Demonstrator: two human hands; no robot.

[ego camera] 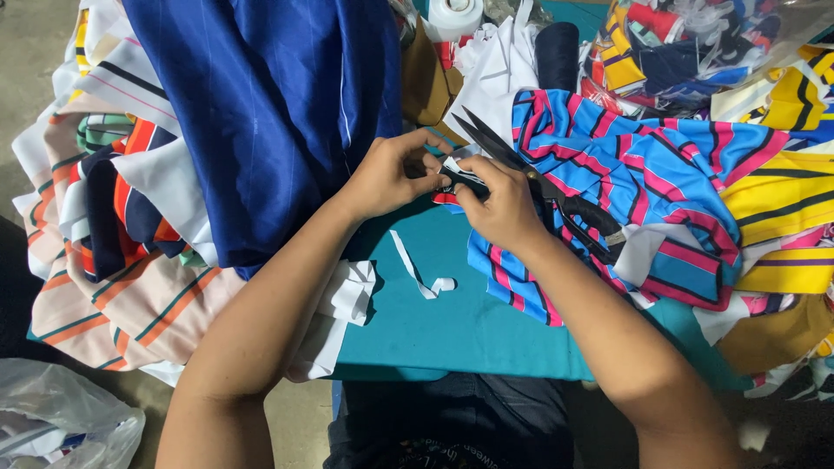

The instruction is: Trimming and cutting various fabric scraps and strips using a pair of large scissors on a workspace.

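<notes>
**Small fabric piece held between both hands over a teal desk**

A small dark and white fabric piece (459, 176) is pinched between the left hand (388, 174) and the right hand (502, 207), just above the teal desk (452, 321). The fingers (426, 139) of the left hand are curled closed on one end of the piece; those of the right hand are folded tightly over the other end. Whether the black-handled scissors (543, 187) are gripped by the right hand cannot be told; their long pointed blades are seen parted, lying on a smooth knit cloth (643, 182) striped in blue, pink and black.

A curled white strip (417, 276) is seen on the bare desk below the hands. A glossy dark blue cloth (269, 113) with thin pale lines is draped at the left over a heap of striped peach, white and orange pieces (113, 260). Yellow striped scraps (782, 200) are piled at the right. A white roll (456, 16) and a dark thread spool (557, 54) are set behind. A crumpled plastic bag (61, 421) is seen on the grey floor.
</notes>
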